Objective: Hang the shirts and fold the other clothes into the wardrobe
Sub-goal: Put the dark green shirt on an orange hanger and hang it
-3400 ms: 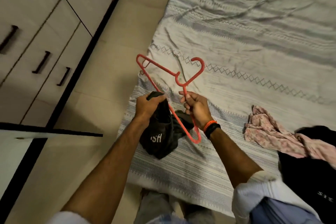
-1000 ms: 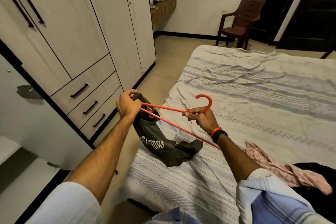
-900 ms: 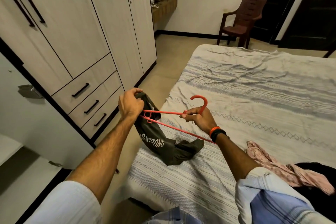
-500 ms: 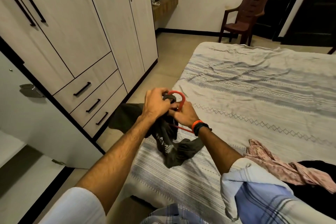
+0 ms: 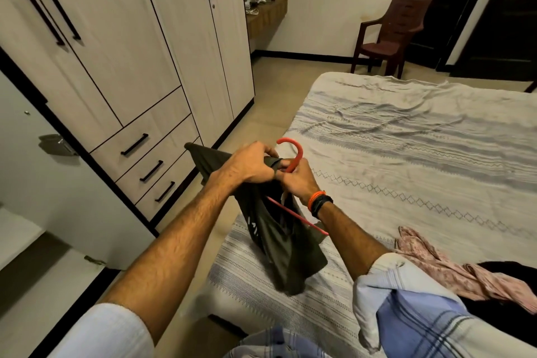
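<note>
- Above the bed's (image 5: 406, 154) near corner, the left hand (image 5: 250, 164) grips the dark olive shirt (image 5: 287, 253) at its collar.
- Right hand (image 5: 296, 180) is closed round the red plastic hanger (image 5: 292, 154) below its curved hook.
- Soft shirt sags onto the striped sheet.
- Wardrobe (image 5: 116, 52) stands left, across a strip of bare floor.

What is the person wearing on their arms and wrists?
Both forearms are bare, with pale sleeves pushed up. The right sleeve is white with blue checked cloth beside it. The left sleeve is plain white. On the right wrist sit an orange band and a black band.
</note>
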Demonstrator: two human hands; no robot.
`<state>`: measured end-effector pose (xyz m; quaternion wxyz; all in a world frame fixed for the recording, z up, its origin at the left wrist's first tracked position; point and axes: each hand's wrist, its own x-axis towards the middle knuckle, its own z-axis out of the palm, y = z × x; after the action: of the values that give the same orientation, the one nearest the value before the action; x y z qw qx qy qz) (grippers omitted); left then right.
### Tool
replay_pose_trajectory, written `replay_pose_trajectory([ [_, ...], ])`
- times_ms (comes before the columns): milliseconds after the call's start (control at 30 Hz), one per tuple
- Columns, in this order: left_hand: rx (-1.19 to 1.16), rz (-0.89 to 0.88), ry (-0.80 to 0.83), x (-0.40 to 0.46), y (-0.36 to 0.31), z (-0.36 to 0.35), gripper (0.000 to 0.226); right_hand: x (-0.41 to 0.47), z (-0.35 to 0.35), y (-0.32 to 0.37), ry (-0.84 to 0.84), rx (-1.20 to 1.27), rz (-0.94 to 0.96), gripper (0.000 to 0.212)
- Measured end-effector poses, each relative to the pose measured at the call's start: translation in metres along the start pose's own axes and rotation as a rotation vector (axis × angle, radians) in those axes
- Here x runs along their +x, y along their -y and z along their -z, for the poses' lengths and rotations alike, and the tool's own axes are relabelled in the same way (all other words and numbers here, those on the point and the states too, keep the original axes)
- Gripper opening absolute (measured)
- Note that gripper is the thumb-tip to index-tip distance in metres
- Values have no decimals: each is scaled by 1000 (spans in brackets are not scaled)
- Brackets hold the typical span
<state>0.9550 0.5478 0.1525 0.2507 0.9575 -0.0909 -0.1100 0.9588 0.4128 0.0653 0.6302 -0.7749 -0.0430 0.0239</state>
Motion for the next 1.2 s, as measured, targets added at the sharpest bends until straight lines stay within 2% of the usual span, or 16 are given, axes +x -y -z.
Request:
replay_pose_trajectory([
  [100, 54, -25, -5, -1, 5, -1, 52, -7, -1, -1, 39, 225, -19, 1],
  [200, 84, -34, -76, -1, 13, -4, 37, -7, 1, -4, 121, 413, -20, 5],
  [333, 152, -78, -148, 0, 23, -12, 38, -13, 4, -7, 180, 614, -108, 27],
  [433, 84, -108, -243, -3, 31, -16, 23, -15, 10, -13, 262, 670, -195, 50],
  [500, 39, -120, -291, -5, 36, -15, 18, -16, 17, -18, 223, 556, -267, 44],
  [567, 9, -125, -324, -6, 40, -13, 21, -16, 21, -25, 176, 292, -306, 26],
  [600, -1, -125, -332, -7, 42, -12, 23, -15, 21, -28, 191, 181, -309, 23],
  [700, 1, -134, -331, -7, 45, -10, 27, -13, 16, -31, 254, 11, -308, 40],
  [767, 3, -148, -323, -9, 46, -11, 26, -10, 12, -28, 278, -67, -296, 44],
  [1033, -57, -80, -284, -17, 46, -9, 32, 3, -2, -27, 214, -204, -201, 15],
  [1200, -78, 19, -265, -19, 57, -1, 23, 3, 15, -30, 173, 27, -288, 10],
])
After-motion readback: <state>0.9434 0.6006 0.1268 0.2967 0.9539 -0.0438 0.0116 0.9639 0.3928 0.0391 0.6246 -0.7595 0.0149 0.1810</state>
